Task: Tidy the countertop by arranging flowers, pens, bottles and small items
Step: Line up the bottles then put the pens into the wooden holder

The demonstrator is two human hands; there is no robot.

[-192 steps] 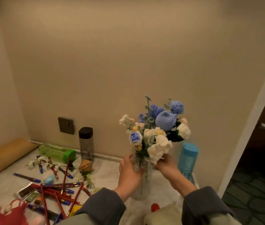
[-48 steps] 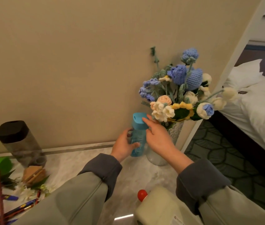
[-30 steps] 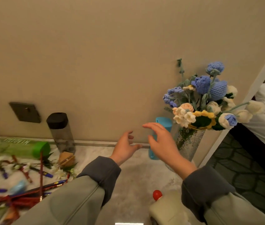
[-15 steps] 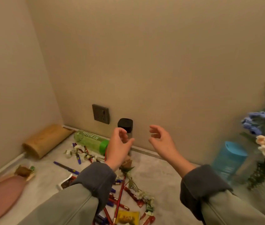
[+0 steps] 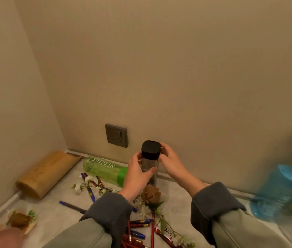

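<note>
Bottle w/ black cap (image 5: 150,152) upright at back of surface (image 5: 176,203), by wall, just right of socket (image 5: 116,135). Left grip (image 5: 138,178) curls round its clear body. Right grip (image 5: 173,163) holds it at cap level, opposite side. Green bottle (image 5: 104,170) lies sideways just left. Pens (image 5: 138,228) scattered in front. Blue bottle (image 5: 277,190) well apart, far right.

Both your arms reach forward, grey cuffs at the wrists. Your left hand (image 5: 137,178) grips the bottle (image 5: 150,153) from its left, thumb lying across its front. Your right hand (image 5: 173,164) holds its right side, fingers curled round by the cap.
</note>
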